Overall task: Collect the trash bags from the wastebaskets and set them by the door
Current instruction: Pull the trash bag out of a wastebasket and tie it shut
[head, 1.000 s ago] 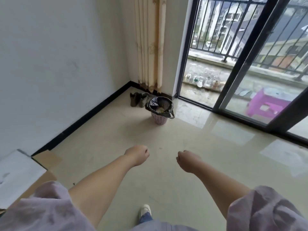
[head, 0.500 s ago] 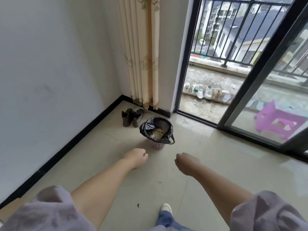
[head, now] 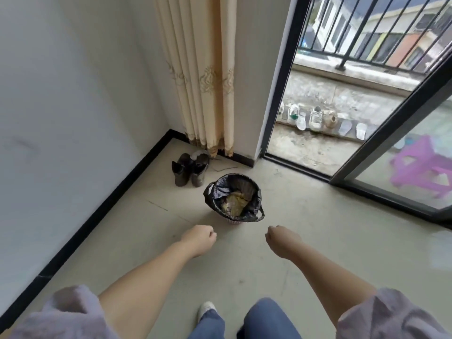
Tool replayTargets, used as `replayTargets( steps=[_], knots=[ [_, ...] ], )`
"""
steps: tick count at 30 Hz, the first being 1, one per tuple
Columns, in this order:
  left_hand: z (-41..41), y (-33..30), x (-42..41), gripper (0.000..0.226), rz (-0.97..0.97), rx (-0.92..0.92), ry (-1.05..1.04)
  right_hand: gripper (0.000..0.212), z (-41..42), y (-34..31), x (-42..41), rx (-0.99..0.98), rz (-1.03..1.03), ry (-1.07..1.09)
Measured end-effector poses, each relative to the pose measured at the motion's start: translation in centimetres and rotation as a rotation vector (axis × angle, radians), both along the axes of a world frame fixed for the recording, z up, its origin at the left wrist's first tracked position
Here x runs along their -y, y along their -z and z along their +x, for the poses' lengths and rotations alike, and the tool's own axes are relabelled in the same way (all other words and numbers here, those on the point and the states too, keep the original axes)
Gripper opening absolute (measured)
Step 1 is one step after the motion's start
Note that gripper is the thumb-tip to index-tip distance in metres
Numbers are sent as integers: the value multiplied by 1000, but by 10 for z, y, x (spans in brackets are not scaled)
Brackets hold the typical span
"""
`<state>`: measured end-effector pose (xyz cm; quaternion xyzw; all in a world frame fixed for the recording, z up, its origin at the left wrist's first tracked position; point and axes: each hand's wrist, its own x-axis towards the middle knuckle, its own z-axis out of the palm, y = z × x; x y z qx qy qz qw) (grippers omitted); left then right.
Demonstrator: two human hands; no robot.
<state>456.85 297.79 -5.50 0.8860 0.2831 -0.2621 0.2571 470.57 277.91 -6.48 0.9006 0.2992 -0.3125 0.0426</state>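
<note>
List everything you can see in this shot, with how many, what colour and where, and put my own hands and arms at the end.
wastebasket: one, pinkish, on the floor ahead of the hands, mostly hidden by its bag
trash bag: one, black, lining the wastebasket, yellowish trash inside
boots: one pair, dark, by the corner, left of the wastebasket
curtain: one, cream with a gold pattern, hanging in the corner
sliding glass door: one, black frame, open to the balcony
shoes: several, mostly white, in a row on the balcony
stool: one, purple, behind the glass
railing: one, black, balcony edge
left hand: loosely closed, empty
right hand: loosely closed, empty
</note>
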Motion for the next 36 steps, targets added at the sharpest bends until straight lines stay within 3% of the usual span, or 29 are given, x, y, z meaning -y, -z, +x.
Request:
replayTargets(
  steps=[8, 15, 23, 30, 33, 36],
  knots=[
    [73, 96, -46, 33, -109, -48, -129, 33, 59, 93, -47, -143, 9, 110],
    [149, 281, -70, 21, -262, 44, -452, 25, 132, 255, -75, -159, 121, 240],
    [185, 452, -101, 29, -318, 156, -843, 29, 164, 423, -86, -145, 263, 529],
    [200, 515, -113, 60, -386, 269, -874, 47, 166, 492, -98, -384, 547, 772],
    [203, 525, -114, 54, -559, 380, -1085, 58, 169, 501, -101, -620, 696, 969],
    [204, 524, -111, 59, -682, 472, -1233, 43, 171, 506, -95, -880, 922, 1183]
  ],
)
